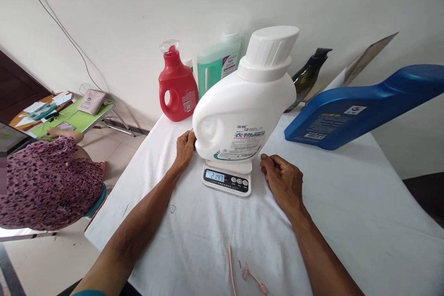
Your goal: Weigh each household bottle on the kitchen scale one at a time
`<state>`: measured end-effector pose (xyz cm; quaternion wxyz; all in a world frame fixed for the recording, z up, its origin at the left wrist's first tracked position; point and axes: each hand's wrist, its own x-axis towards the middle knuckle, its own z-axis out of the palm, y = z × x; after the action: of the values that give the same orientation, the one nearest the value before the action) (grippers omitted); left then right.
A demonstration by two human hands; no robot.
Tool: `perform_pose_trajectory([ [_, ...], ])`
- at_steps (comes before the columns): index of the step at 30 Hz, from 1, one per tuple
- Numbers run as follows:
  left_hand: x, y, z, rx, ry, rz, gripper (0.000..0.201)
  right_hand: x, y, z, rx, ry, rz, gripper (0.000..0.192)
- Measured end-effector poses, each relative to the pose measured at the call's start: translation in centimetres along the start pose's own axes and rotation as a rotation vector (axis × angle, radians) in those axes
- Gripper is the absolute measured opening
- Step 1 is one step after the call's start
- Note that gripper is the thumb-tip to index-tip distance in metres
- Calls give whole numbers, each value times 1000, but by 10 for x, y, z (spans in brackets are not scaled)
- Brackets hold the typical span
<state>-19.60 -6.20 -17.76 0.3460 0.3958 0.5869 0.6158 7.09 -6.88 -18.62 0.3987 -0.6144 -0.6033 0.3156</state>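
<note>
Two hands frame a big white detergent jug (243,101) that sits upright on a small digital scale (228,177) in the middle of the white-covered worktop (347,222).

Far left, off the worktop, another person in a purple patterned top (45,185) leans over a green folding table (81,118) cluttered with bits and pieces. Moving in, the left hand (185,145) rests against the jug's handle side, fingers curled against the plastic, touching it rather than gripping. Behind it near the wall stand a red bottle (177,85) and a translucent green-filled bottle (218,62).

On handling: the jug looks like it could be pretty heavy, and the plastic is smooth and probably a bit slick. The molded handle on its left side is the obvious place to take hold, maybe with a second palm under the base since it overhangs the little scale.

Right of the scale, the right hand (282,180) lies on the cloth with loosely curled fingers, grip empty, just beside the jug's base but not touching. Further right, a dark green bottle (307,76) leans back by the wall, and a blue jug (364,108) lies on its side. Near the front edge are a couple of pink plastic strips (243,270).
</note>
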Motion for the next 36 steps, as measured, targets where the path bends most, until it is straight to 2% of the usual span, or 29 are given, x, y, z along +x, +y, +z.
perform_pose_trajectory([
  [5,0,-2,-1,41,-9,-2,45,0,-1,0,3,1,1,46],
  [20,2,-5,-1,32,-21,9,44,0,1,1,6,-1,-11,46],
  [30,-1,0,-1,48,-16,-1,47,1,0,1,6,2,-8,45],
  [36,-2,3,0,-24,22,-10,59,0,0,-2,13,0,-20,47],
])
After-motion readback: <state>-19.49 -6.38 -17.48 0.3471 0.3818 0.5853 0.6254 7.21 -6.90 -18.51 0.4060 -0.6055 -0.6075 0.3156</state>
